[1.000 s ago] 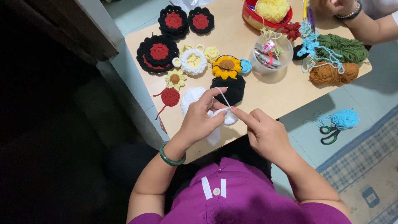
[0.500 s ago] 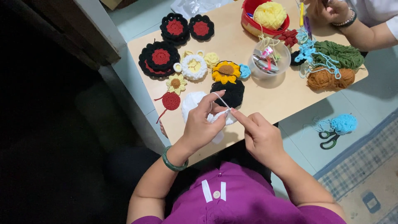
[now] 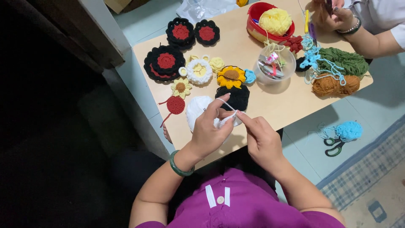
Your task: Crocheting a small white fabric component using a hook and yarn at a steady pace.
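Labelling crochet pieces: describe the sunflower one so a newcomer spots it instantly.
On the light wooden table, look left of the clear plastic bowl of small tools. The round crocheted sunflower lies flat there, just above a black crocheted piece. It alone has bright yellow petals around a brown centre.

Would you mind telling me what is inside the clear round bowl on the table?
The clear bowl holds a jumble of small things: grey metal pieces, something pink and red, and yellow yarn trailing over its rim. What lies at the bottom is covered, and the pieces are too small to name.
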